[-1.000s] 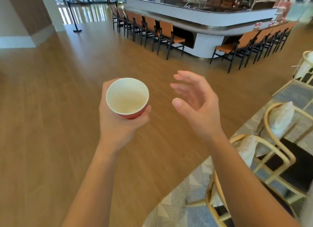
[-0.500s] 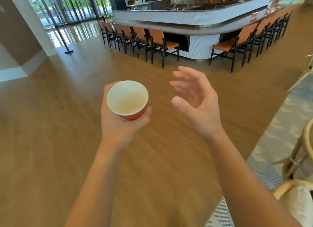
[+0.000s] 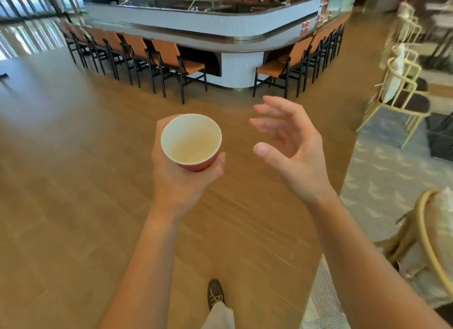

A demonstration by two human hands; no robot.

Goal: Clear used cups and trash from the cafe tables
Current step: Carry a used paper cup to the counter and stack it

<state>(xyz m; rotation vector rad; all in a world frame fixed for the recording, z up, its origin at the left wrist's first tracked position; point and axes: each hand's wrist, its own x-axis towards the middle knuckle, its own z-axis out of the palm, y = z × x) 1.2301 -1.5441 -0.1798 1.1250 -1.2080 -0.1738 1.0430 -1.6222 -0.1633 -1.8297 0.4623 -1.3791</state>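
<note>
Head view: 1 red cup point(image 3: 191, 142) is gripped upright by the left hand point(image 3: 181, 171), held above the wood floor point(image 3: 61, 181); the right hand point(image 3: 291, 147) is spread loose, holding nothing.

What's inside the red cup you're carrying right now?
The red cup in the left hand shows a white inside with faint beige staining, no trash or lid. Its underside is covered by that hand's grip.
</note>
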